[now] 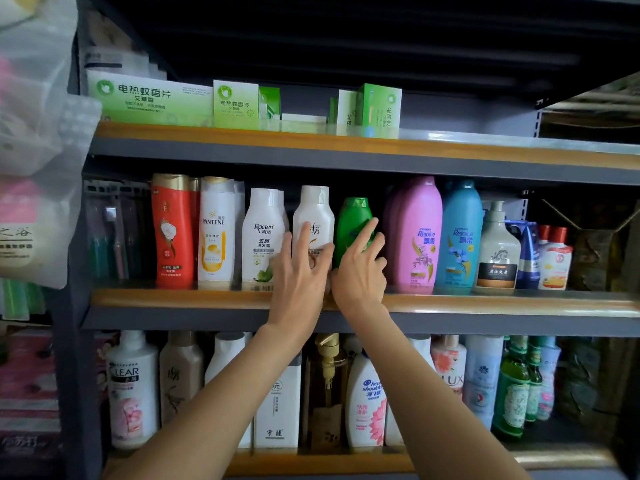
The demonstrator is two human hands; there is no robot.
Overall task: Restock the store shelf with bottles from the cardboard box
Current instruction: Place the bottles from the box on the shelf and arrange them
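Both hands reach to the middle shelf of a store rack. My left hand lies with straight, spread fingers against a white bottle standing upright. My right hand touches a green bottle just right of it, fingers stretched along its front. Both bottles stand in a row with a white Raclen bottle, a Pantene bottle, a red bottle, a pink Rejoice bottle and a blue Rejoice bottle. The cardboard box is out of view.
The top shelf carries green and white boxes. The bottom shelf holds several shampoo bottles, among them a Clear bottle and green glass bottles. Plastic-wrapped goods hang at the left. A pump bottle stands at the middle shelf's right.
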